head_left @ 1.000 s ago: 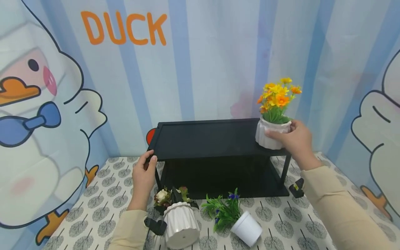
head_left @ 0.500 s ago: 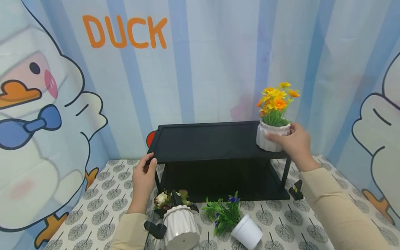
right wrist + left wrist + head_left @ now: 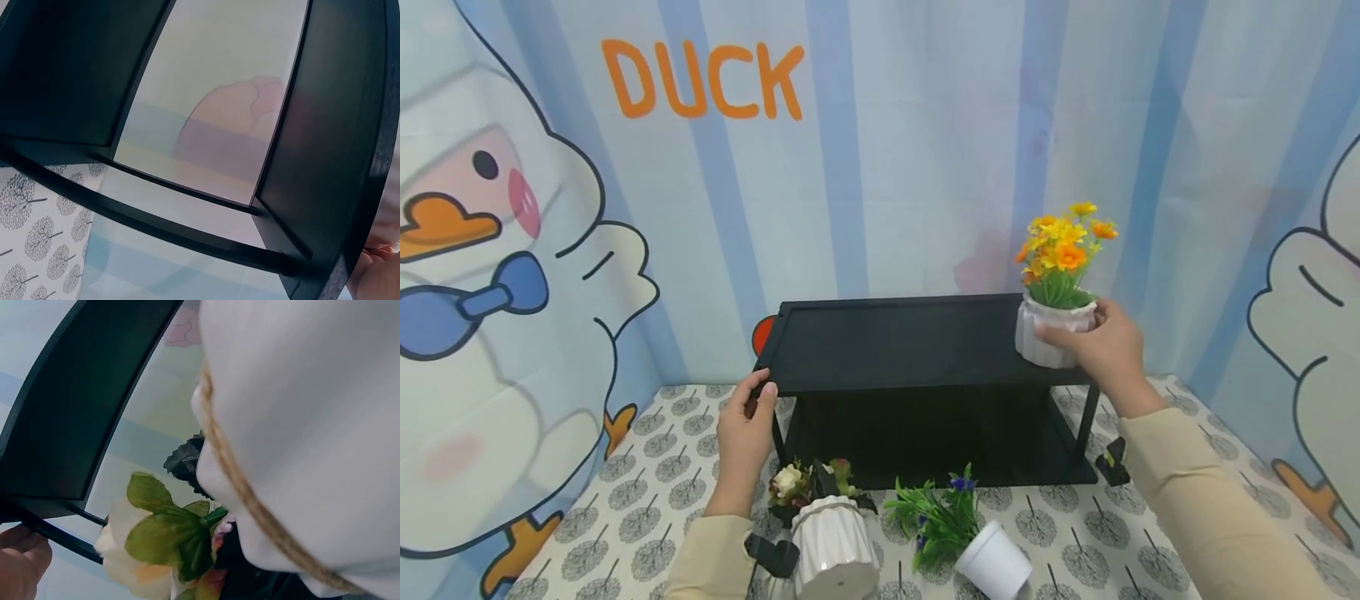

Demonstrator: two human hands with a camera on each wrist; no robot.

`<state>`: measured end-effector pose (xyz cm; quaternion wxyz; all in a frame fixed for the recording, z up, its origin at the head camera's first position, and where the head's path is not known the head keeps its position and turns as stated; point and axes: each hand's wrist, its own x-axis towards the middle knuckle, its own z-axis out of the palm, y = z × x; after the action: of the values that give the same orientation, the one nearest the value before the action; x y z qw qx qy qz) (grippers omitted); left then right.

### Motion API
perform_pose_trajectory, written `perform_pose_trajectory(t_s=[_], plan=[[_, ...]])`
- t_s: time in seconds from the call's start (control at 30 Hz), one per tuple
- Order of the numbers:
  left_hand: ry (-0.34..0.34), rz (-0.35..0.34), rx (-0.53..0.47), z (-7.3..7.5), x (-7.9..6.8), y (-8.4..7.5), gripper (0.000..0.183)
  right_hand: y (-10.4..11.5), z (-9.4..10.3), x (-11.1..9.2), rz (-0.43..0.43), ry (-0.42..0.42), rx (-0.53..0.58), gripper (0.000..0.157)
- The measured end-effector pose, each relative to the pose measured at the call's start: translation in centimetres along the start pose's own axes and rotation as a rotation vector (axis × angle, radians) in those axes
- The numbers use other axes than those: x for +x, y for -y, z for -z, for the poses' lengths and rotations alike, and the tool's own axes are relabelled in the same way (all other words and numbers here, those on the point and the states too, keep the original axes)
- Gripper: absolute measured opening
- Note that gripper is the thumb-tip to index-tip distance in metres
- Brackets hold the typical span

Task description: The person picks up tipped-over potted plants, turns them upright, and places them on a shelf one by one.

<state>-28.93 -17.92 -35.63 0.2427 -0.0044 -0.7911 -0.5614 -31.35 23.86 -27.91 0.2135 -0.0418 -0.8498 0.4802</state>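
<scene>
In the head view my right hand [image 3: 1108, 354] grips a white fluted pot [image 3: 1051, 335] of yellow and orange artificial flowers [image 3: 1063, 250]. The pot is upright at the right end of a black two-tier shelf's [image 3: 895, 346] top board. My left hand [image 3: 745, 433] holds the shelf's front left corner between thumb and fingers. Near my left wrist a white ribbed pot [image 3: 837, 542] with cream flowers [image 3: 790, 481] lies tipped over on the tablecloth. Its twine-bound rim and a cream flower [image 3: 150, 544] fill much of the left wrist view. The right wrist view shows only part of my right hand [image 3: 378, 275].
A smaller white pot [image 3: 994, 558] with green leaves and blue flowers [image 3: 936, 508] lies on its side in front of the shelf. The tree-print tablecloth [image 3: 647, 492] runs under everything. A blue-striped duck curtain [image 3: 917, 150] hangs behind the shelf.
The head view has tilted up slightly, so the scene sits a little lower. Both hands keep their holds, and the flower pot stays at the shelf's right end.
</scene>
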Motion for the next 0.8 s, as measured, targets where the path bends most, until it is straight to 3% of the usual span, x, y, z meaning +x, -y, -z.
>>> perform_pose_trajectory(t_s=[0.23, 0.43, 0.6, 0.8], plan=[[-0.007, -0.004, -0.004, 0.0, 0.1, 0.1, 0.047, -0.3, 0.3, -0.2, 0.044, 0.066, -0.01, 0.1], [-0.014, -0.017, -0.006, -0.2, 0.2, 0.2, 0.046, -0.2, 1.3, -0.7, 0.019, 0.09, -0.026, 0.109], [-0.019, -0.029, -0.011, -0.2, 0.0, 0.3, 0.045, 0.8, 2.1, -2.4, 0.025, 0.066, -0.068, 0.107], [-0.02, -0.038, -0.014, -0.1, 0.0, 0.4, 0.044, 2.4, 2.2, -4.9, 0.112, 0.059, -0.092, 0.099]])
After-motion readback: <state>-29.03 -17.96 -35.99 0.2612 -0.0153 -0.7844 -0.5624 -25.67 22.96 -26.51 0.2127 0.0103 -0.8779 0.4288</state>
